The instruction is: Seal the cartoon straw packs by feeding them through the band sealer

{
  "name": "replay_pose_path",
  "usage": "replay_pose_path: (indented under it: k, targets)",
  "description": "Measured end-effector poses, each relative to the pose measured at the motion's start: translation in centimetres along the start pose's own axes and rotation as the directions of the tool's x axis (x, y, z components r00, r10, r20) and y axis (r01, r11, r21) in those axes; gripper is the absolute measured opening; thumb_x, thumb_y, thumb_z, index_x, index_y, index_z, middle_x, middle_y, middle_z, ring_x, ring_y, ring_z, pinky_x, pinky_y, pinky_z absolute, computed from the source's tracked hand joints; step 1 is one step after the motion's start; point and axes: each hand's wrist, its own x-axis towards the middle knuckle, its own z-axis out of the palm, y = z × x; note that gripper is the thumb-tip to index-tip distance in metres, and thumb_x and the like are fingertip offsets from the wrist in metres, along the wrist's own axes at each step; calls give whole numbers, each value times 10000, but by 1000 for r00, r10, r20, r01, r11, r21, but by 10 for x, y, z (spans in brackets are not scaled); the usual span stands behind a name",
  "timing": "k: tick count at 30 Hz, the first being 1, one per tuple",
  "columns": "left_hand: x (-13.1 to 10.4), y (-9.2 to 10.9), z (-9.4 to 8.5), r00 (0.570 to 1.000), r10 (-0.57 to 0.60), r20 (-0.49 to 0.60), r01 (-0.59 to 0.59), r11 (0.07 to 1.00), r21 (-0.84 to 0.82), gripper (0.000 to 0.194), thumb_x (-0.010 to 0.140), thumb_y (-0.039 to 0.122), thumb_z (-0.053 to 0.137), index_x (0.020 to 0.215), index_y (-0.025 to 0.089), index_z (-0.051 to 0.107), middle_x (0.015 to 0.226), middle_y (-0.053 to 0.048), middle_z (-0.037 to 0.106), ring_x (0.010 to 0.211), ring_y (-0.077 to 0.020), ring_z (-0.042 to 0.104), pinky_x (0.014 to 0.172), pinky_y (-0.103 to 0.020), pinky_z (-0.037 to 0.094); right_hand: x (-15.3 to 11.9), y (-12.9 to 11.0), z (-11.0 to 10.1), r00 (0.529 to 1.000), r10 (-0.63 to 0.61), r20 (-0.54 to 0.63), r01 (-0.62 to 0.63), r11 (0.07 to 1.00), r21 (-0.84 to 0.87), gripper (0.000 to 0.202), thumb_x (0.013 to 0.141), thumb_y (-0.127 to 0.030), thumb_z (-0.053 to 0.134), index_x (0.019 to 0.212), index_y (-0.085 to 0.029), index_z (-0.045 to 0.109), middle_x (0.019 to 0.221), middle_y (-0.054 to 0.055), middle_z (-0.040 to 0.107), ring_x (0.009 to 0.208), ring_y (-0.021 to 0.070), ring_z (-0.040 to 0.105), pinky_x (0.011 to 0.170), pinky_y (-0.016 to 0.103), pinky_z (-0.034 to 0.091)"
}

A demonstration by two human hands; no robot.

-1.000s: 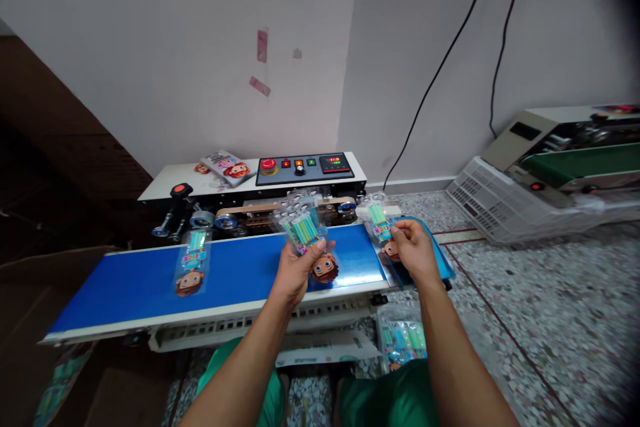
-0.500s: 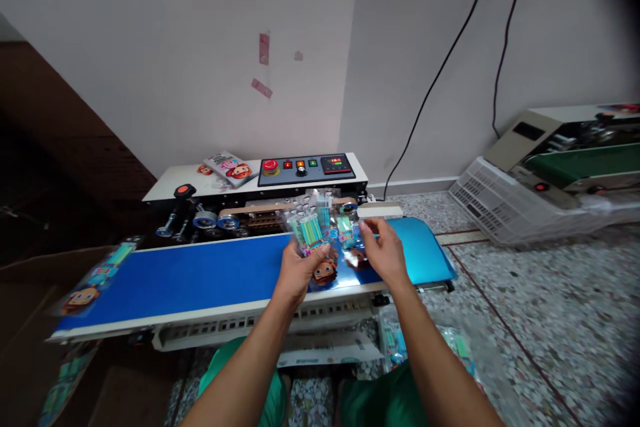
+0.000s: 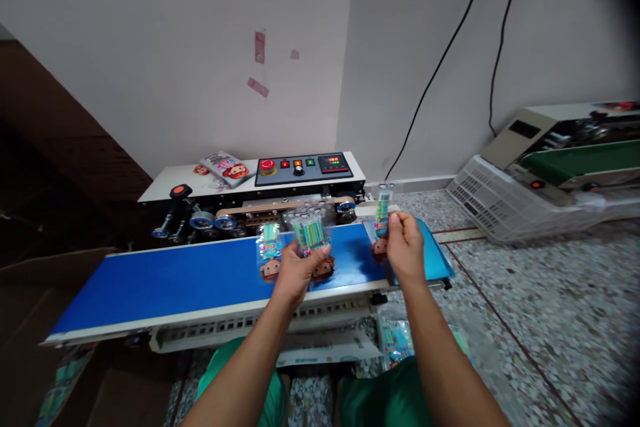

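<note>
My left hand [image 3: 301, 268] is closed on a fanned bunch of clear plastic packets [image 3: 314, 230], with green striped sticks and brown-haired cartoon heads inside. It is over the middle of the blue conveyor belt [image 3: 175, 283]. My right hand [image 3: 406, 247] pinches a single clear packet [image 3: 383, 217] with similar contents and holds it upright above the right part of the belt. One more packet [image 3: 271, 253] lies on the belt just left of my left hand, close to the sealing machine's rollers [image 3: 226, 221].
Behind the belt stands the control panel [image 3: 303, 167] with a red stop button and display. A cardboard box [image 3: 30, 273] with packets is at the left end. A bag of packets [image 3: 397, 337] lies on the floor. A white crate [image 3: 493, 203] under another machine stands right.
My right hand has moved right, lifting a single packet away from the bunch. A packet now shows on the belt left of my left hand; the one at the far left end is gone.
</note>
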Motion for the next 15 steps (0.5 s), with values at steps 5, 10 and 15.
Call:
replay_pose_path:
  k: [5, 10, 15]
  targets:
    - [3, 3, -2, 998, 35, 51, -32, 998, -45, 369, 598, 207, 805, 920, 156, 632, 832, -15, 705, 683, -136, 654, 679, -262, 522, 17, 15, -18, 999, 1, -33, -19, 830, -557, 316, 912, -350, 358, 976, -142, 587, 733, 72, 619, 625, 184, 563, 577, 271, 354]
    - [1, 4, 0, 997, 27, 77, -23, 998, -50, 362, 616, 211, 796, 930, 148, 626, 861, -44, 717, 712, -163, 675, 679, -279, 536, 16, 11, -2, 992, 112, 56, -27, 627, -779, 326, 925, -295, 339, 1039, -142, 604, 737, 97, 652, 685, 210, 590, 591, 277, 305]
    - [-1, 4, 1, 995, -10, 100, 14, 999, -39, 374, 640, 247, 780, 958, 154, 606, 808, -51, 723, 614, -189, 685, 588, -300, 545, 13, 10, 16, 979, 81, 187, 85, 673, -735, 326, 935, -290, 324, 1039, -154, 602, 697, 81, 662, 678, 203, 602, 610, 276, 340]
